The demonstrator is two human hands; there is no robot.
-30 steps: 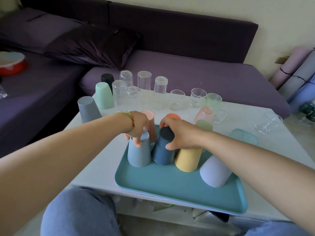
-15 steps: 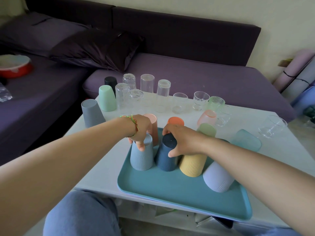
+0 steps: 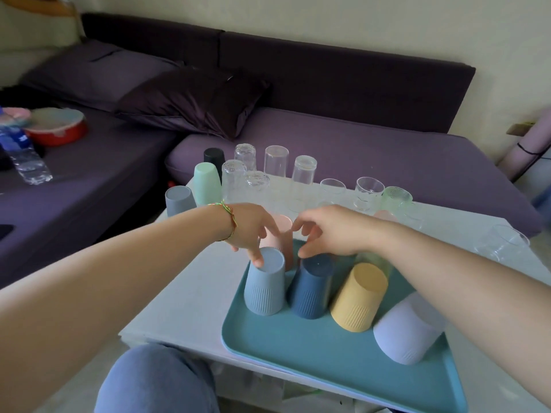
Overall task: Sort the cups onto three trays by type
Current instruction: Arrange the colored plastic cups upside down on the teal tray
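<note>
A teal tray (image 3: 313,359) lies on the white table and carries upside-down ribbed plastic cups: light blue (image 3: 264,286), navy (image 3: 311,287), yellow (image 3: 359,298), lavender (image 3: 407,330), with a pink one (image 3: 281,238) behind. My left hand (image 3: 249,228) hovers open over the light blue cup, one fingertip touching its base. Just above the navy cup, my right hand (image 3: 329,229) spreads its fingers and holds nothing. Grey (image 3: 179,201), mint (image 3: 207,183) and black (image 3: 214,158) plastic cups stand at the table's far left. Several clear glass cups (image 3: 275,162) line the far edge.
A purple sofa (image 3: 357,150) wraps around behind and left of the table. On its left seat lie a red bowl (image 3: 58,128) and a water bottle (image 3: 24,156). A tipped clear glass (image 3: 504,241) lies at the table's right. My knee (image 3: 155,383) is below the table edge.
Both hands have let go of the light blue and navy cups and lifted, fingers spreading. The cups stay on the tray. The camera view shifted slightly.
</note>
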